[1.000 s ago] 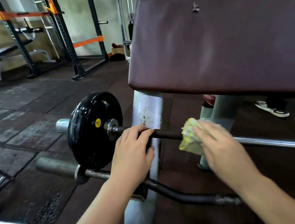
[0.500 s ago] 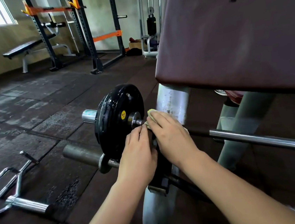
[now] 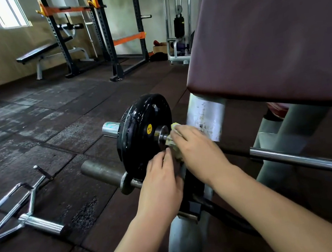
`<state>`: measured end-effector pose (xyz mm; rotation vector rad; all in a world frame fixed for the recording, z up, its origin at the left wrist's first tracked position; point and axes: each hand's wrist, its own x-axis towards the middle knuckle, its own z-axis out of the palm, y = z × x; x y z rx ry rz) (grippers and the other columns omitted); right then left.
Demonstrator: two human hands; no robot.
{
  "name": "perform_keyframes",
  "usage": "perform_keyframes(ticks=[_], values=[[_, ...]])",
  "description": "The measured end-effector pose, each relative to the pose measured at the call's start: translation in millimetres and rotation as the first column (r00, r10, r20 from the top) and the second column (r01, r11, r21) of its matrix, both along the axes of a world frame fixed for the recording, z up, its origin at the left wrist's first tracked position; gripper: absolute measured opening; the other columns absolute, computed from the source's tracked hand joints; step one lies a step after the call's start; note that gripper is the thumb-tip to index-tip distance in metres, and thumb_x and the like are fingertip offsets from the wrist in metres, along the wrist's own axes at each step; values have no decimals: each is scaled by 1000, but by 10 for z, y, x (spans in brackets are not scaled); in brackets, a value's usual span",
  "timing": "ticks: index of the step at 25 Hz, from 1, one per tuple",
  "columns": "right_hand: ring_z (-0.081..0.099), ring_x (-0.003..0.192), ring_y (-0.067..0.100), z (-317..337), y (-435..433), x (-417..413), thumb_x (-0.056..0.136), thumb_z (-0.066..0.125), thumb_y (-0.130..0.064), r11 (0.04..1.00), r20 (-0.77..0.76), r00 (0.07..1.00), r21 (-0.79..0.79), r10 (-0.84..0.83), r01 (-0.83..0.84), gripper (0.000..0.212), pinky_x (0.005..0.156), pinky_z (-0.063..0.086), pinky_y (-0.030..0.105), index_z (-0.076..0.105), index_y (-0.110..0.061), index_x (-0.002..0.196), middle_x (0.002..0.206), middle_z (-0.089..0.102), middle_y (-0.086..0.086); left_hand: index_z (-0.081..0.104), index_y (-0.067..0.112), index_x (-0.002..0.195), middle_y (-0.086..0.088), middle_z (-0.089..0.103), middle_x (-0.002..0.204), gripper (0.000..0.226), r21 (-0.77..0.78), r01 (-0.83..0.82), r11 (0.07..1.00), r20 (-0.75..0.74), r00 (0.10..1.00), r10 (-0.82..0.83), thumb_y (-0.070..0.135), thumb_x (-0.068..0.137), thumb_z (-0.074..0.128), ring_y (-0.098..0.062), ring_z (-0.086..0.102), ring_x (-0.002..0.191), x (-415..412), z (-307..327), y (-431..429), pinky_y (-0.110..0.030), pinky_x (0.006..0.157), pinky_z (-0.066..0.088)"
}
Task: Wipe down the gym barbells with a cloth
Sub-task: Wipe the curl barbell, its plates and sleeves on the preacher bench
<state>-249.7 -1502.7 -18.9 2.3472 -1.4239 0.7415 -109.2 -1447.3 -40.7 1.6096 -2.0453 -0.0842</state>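
My right hand [image 3: 196,149] clutches the cloth [image 3: 174,143] on the barbell [image 3: 305,160], hard against its plate [image 3: 141,137]; my left hand [image 3: 161,180] grips it alongside. Its long axis runs away rightward.

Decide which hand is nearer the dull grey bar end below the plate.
Left. The left hand sits just right of the grey bar end; the right hand lies farther right.

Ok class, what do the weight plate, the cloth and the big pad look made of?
Weight plate: glossy black coating, probably rubber or paint over metal, with sheen. Cloth: soft yellowish fabric, crumpled. Pad: maroon vinyl or leather, faintly shiny.
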Motion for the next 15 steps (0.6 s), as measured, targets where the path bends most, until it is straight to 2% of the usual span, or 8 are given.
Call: perform_keyframes(ticks=[3, 6, 8, 11, 13, 15], values=[[54, 125, 32, 59, -106, 183, 88, 49, -8, 998, -32, 1000, 69, -1, 3, 43, 99, 52, 43, 59, -3, 130, 139, 56, 15, 31, 10, 151, -6, 40, 143, 71, 12, -8, 1000, -2, 1000, 8, 19, 87, 59, -24, 37, 128, 26, 14, 9, -31, 111, 27], [58, 120, 29, 49, 17, -122, 85, 63, -8, 998, -47, 998, 57, 36, -33, 49, 92, 54, 37, 58, -8, 134, 142, 55, 8, 35, 10, 149, -6, 43, 141, 70, -13, 5, 1000, -22, 1000, -6, 20, 85, 62, -24, 40, 125, -7, 15, -8, -30, 109, 30], [58, 121, 26, -3, 178, -415, 81, 70, -5, 999, -38, 999, 21, 37, -37, 55, 94, 52, 33, 58, -10, 135, 143, 55, 5, 36, 10, 148, -4, 43, 142, 69, -33, 24, 999, -37, 999, -25, 21, 85, 63, -23, 41, 124, -39, 17, -46, -29, 108, 31], [54, 127, 27, -66, 292, -596, 82, 65, 0, 1000, -2, 1000, -17, -14, 14, 54, 105, 48, 35, 58, -8, 135, 143, 55, 7, 35, 12, 149, -2, 37, 147, 69, -45, 41, 998, -46, 998, -43, 22, 86, 62, -25, 40, 128, -69, 60, -133, -33, 109, 35], [54, 126, 28, -62, 196, -410, 80, 62, -2, 999, 18, 999, -21, -29, 30, 52, 107, 47, 38, 59, -7, 132, 141, 56, 9, 36, 12, 149, -3, 36, 147, 70, -50, 42, 998, -44, 998, -44, 20, 85, 63, -27, 41, 128, -52, 83, -173, -35, 108, 36], [54, 127, 31, -38, 101, -162, 84, 48, -8, 1000, 36, 999, -9, -23, 23, 49, 106, 47, 42, 60, -4, 131, 140, 56, 13, 36, 10, 148, -4, 33, 148, 72, -53, 52, 997, -20, 998, -53, 18, 82, 65, -28, 40, 128, -44, 89, -192, -35, 109, 33]])
